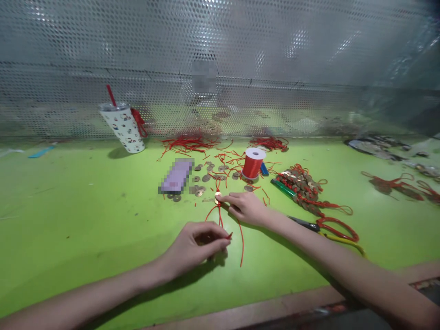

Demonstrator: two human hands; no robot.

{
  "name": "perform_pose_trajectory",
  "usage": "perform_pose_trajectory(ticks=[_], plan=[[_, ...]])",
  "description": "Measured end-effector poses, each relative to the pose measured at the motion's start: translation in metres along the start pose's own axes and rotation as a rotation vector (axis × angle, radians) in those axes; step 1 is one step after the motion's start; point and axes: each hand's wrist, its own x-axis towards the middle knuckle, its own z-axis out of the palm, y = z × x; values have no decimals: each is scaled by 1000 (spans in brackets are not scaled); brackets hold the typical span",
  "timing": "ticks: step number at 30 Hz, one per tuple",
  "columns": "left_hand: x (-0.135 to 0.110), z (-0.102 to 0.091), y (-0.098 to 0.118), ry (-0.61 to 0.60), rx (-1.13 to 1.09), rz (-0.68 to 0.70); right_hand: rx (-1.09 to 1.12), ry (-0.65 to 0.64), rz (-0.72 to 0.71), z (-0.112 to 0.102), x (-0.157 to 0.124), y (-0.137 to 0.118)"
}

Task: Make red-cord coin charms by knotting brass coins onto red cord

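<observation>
My left hand [202,243] is closed in a pinch on the red cord [221,220], whose end pokes out at the fingertips. Just beyond it, my right hand [245,208] reaches in with the index finger stretched onto a brass coin [217,198], pinning it to the green table; the other fingers are curled. Red cord runs through the coin, with a loop [217,184] above it and several strands below. One loose strand [242,245] trails down the table between my hands. Several loose coins [206,178] lie beyond the pinned one.
A red cord spool [253,165] stands behind my right hand. Strung coins [299,183], a green lighter-like stick [283,189] and scissors [323,228] lie to the right. Left are a purple phone-like slab [177,176] and a tumbler [123,128]. Cord scraps [189,144] line the mesh panel [220,105].
</observation>
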Motion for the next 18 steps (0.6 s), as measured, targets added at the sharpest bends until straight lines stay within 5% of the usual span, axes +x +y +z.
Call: perform_pose_trajectory(ticks=[8,12,18], plan=[[32,-9,-1,100,-79,-55,-107,-56,-28,-1,-4,-2],[38,-10,-4,103,-102,-37,-53,60,-53,-1,-11,-5],[30,-7,-6,167,-113,-16,658,302,279,-5,-12,-27]])
